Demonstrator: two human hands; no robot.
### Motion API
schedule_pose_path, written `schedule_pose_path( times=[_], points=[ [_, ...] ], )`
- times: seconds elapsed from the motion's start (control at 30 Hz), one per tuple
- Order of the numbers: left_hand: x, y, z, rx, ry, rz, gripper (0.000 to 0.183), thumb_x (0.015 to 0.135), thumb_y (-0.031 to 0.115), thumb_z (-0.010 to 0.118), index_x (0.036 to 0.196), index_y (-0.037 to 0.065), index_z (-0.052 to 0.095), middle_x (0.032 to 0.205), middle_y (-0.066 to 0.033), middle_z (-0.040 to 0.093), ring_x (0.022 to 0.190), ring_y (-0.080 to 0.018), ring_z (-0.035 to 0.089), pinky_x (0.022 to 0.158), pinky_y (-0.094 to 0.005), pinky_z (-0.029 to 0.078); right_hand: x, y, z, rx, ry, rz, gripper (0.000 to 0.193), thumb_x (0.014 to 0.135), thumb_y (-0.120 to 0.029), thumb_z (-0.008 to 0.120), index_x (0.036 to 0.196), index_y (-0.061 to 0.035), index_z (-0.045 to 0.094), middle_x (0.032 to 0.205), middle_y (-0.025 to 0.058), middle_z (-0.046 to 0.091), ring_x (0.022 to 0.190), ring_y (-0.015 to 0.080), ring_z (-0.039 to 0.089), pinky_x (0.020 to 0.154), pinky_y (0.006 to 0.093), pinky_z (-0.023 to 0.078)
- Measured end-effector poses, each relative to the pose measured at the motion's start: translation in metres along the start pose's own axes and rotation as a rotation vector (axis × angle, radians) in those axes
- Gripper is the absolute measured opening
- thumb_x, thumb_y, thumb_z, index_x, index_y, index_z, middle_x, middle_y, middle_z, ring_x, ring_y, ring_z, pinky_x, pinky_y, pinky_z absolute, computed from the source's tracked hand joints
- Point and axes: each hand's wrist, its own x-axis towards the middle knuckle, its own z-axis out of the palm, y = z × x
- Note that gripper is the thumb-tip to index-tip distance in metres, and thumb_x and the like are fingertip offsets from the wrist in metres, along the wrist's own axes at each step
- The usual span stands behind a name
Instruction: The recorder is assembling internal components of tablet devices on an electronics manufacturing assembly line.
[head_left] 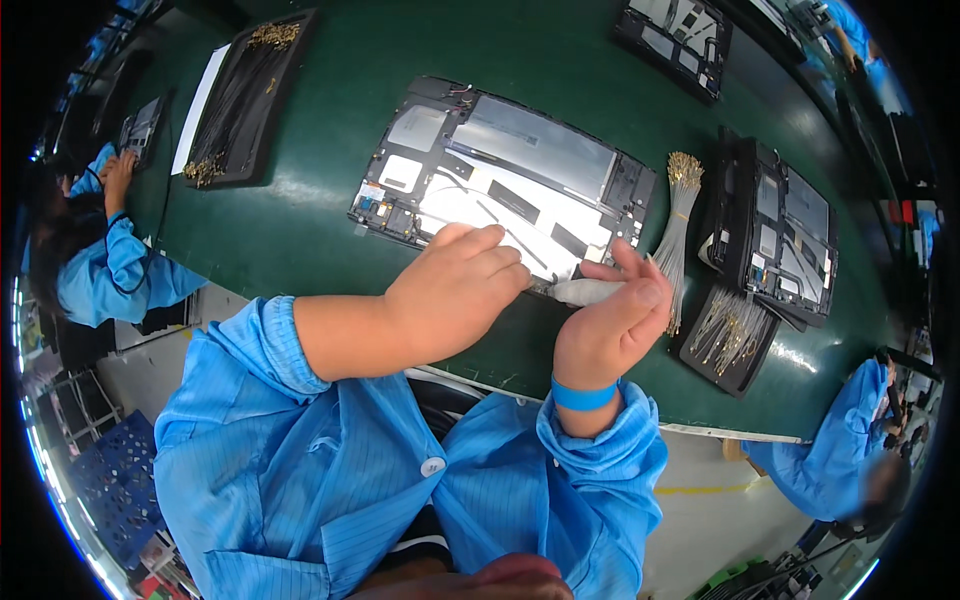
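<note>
A tablet-like device with its inside exposed lies tilted on the green table in front of me, showing a black frame, grey panels and a bright white plate. My left hand rests over its near edge with the fingers curled; whatever they grip is hidden beneath them. At the near right part of that edge, my right hand is bent inward with fingers curled. A white cover, seemingly a finger cot, reaches from it to the device's edge. Anything small in these fingers is too hidden to name.
Right of the device lies a bundle of thin grey cables with gold ends. Stacked open devices stand beyond, above a black cable tray. Another cable tray sits far left. Co-workers in blue sit at both sides.
</note>
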Motion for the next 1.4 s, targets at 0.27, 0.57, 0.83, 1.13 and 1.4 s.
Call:
schedule_pose_path(
  times=[0.27, 0.57, 0.83, 1.13, 1.4],
  points=[
    [0.001, -0.001, 0.001, -0.004, 0.013, 0.004, 0.019, 0.066, 0.006, 0.056, 0.084, 0.006, 0.056, 0.088, -0.0063, 0.056, 0.094, -0.0251, 0.048, 0.079, -0.0361, 0.036, 0.001, 0.009, -0.002, -0.053, -0.077, -0.061, 0.026, 0.087, -0.019, 0.034, 0.097, 0.0039, 0.043, 0.087, 0.0142, 0.056, 0.070, 0.0184, 0.055, 0.063, 0.0282, 0.043],
    [-0.001, -0.001, -0.001, -0.009, 0.003, 0.040, 0.023, 0.062, 0.006, 0.054, 0.085, 0.005, 0.055, 0.090, -0.0076, 0.055, 0.093, -0.0251, 0.048, 0.079, -0.0355, 0.036, -0.002, 0.007, -0.006, -0.132, -0.164, -0.124, 0.021, 0.085, -0.015, 0.040, 0.093, 0.0026, 0.046, 0.084, 0.0139, 0.057, 0.069, 0.0201, 0.055, 0.062, 0.0288, 0.044],
    [-0.005, -0.002, 0.000, 0.015, -0.017, 0.078, 0.015, 0.068, 0.011, 0.046, 0.080, 0.005, 0.054, 0.081, -0.0075, 0.054, 0.096, -0.0259, 0.047, 0.081, -0.0359, 0.034, 0.003, -0.003, 0.004, -0.404, -0.460, -0.521, 0.022, 0.068, -0.009, 0.061, 0.088, -0.0037, 0.052, 0.078, 0.0122, 0.056, 0.067, 0.0299, 0.053, 0.059, 0.0355, 0.044],
    [-0.009, -0.074, -0.050, 0.510, 0.400, -0.352, 0.020, 0.075, 0.014, 0.049, 0.093, 0.006, 0.057, 0.088, -0.0137, 0.056, 0.091, -0.0276, 0.049, 0.079, -0.0346, 0.038, 0.040, -0.034, -0.037, -0.085, -0.127, 0.711, 0.047, 0.081, -0.024, 0.051, 0.115, 0.0044, 0.036, 0.086, 0.0070, 0.051, 0.057, 0.0093, 0.046, 0.050, 0.0209, 0.040],
    [-0.023, -0.108, -0.064, -1.008, 0.229, -1.056, 0.040, 0.081, 0.032, 0.049, 0.100, -0.004, 0.052, 0.087, -0.0087, 0.056, 0.074, -0.0111, 0.050, 0.067, -0.0242, 0.040, 0.036, -0.046, -0.033, -0.066, -0.523, 1.173, 0.042, 0.079, -0.035, 0.052, 0.100, 0.0013, 0.045, 0.072, 0.0055, 0.049, 0.044, 0.0101, 0.044, 0.036, 0.0212, 0.035]
  ],
)
